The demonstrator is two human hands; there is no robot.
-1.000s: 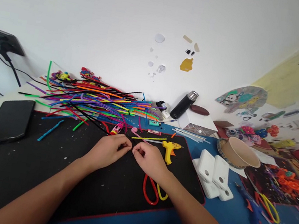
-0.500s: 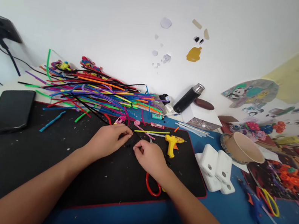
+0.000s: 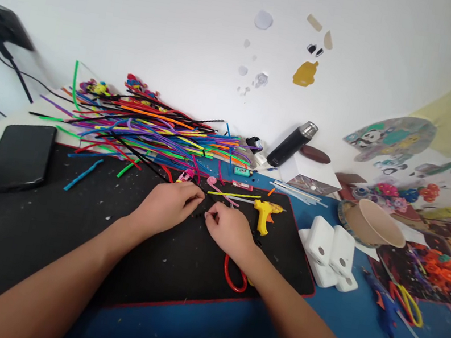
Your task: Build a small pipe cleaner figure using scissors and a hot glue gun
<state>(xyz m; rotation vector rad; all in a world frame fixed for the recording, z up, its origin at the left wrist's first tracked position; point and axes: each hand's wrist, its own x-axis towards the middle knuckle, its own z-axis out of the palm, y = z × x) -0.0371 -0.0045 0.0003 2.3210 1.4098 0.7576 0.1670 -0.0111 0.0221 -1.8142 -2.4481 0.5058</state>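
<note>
Over the black mat [image 3: 138, 275], my left hand [image 3: 172, 203] is pinched closed, its fingertips pointing right. My right hand [image 3: 229, 228] faces it with curled fingers, a small gap between the two. Whatever either hand pinches is too small and dark to make out against the mat. Small black bits lie between and below the fingertips. A pink figure [image 3: 186, 175] lies just behind my left hand. Beyond my right hand are a pink spiral [image 3: 211, 180] and a yellow stick [image 3: 234, 195]. Red scissor handles [image 3: 234, 277] show beneath my right wrist.
A yellow glue gun [image 3: 264, 216] lies right of my right hand. Colourful pipe cleaners [image 3: 149, 133] are piled behind. A phone [image 3: 20, 157] is at left; white devices [image 3: 330, 253], a bowl [image 3: 376, 223] and a black bottle [image 3: 292, 144] stand right.
The view has shifted slightly. Both hands stay close together with fingers curled, and the dark strand seen near the fingertips earlier is no longer distinct.
</note>
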